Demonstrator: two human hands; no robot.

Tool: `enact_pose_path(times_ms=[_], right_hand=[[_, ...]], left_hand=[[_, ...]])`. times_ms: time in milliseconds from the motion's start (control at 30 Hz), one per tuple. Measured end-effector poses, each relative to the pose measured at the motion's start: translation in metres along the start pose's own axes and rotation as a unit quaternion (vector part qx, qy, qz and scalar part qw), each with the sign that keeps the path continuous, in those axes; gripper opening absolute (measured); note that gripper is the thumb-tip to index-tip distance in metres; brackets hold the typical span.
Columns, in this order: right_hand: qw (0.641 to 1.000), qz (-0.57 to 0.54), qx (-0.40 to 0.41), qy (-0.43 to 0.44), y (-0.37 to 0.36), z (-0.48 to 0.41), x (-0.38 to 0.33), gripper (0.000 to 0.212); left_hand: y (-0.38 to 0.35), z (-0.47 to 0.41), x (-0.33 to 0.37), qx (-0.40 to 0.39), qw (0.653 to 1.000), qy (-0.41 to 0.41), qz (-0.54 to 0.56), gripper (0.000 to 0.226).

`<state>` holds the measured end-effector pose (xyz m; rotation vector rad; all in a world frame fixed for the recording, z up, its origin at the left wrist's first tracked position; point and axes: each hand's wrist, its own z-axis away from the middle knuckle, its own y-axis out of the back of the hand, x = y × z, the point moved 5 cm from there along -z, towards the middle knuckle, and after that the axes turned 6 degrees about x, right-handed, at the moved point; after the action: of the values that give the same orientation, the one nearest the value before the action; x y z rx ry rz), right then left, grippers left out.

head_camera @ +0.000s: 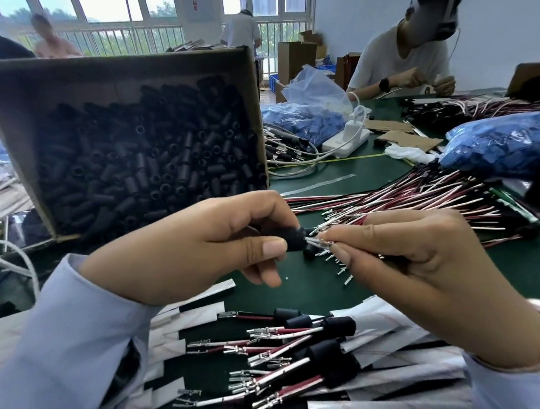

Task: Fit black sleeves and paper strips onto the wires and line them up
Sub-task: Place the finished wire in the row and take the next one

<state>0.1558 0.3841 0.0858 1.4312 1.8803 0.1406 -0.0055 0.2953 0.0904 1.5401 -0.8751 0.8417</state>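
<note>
Left hand (201,246) and right hand (423,258) meet over the green surface (339,171), sleeve against wire ends.
The left hand pinches a black sleeve (291,238) between thumb and fingers; the right hand grips a bundle of wires (320,240), its metal tips touching the sleeve's mouth; a tilted cardboard box (256,110) at far left holds a heap of loose sleeves (152,167); clear bags (499,146) at right and centre hold blue parts; finished wires (303,354) with sleeves and paper strips (380,324) lie in a row at the near edge; a pile of red and white wires (420,195) spreads at right; red writing on the far wall is too blurred to read.
</note>
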Motion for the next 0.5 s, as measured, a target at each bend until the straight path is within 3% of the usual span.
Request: enact_pose_path(times_ms=[167, 500], right_hand=[[0.996, 0.073, 0.046, 0.001, 0.0029, 0.0001, -0.0063, 0.019], [0.999, -0.010, 0.012, -0.040, -0.0021, 0.0000, -0.0049, 0.018]], left_hand=[[-0.0019, 0.0014, -0.0039, 0.027, 0.999, -0.011, 0.035, 0.015], [0.0004, 0.0055, -0.0082, 0.012, 0.999, -0.014, 0.033, 0.017]])
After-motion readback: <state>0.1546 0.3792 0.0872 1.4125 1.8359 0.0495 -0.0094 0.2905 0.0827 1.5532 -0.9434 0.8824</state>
